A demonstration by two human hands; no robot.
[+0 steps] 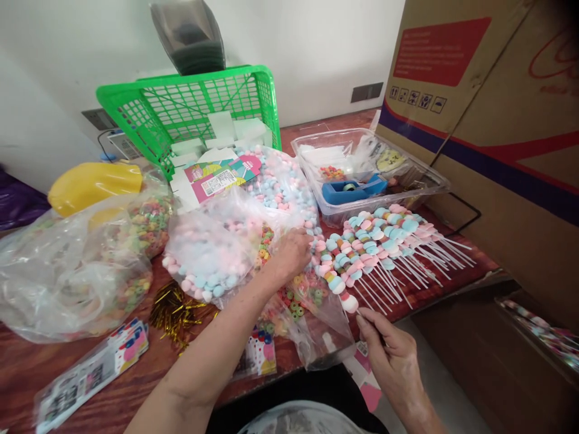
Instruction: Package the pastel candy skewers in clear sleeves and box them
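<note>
My right hand [392,351] pinches the white stick of a marshmallow skewer [347,301] at the table's front edge. Pink, white and blue marshmallows sit on that stick, which slants up and left toward my other hand. My left hand [293,256] is closed, its fingertips at the upper end of the row of marshmallows; what they grip is hidden. Beneath my left forearm lies an open clear bag of coloured ring candies [296,301]. Many finished-looking skewers [380,241] lie side by side to the right, sticks pointing toward the front right.
Bags of pink and blue marshmallows [203,253] lie behind my left arm. A green basket [181,102] stands at the back, a clear tray [316,208] with a blue tape dispenser [353,190] beside it. A large carton [488,108] blocks the right. Gold ties [174,310] lie left.
</note>
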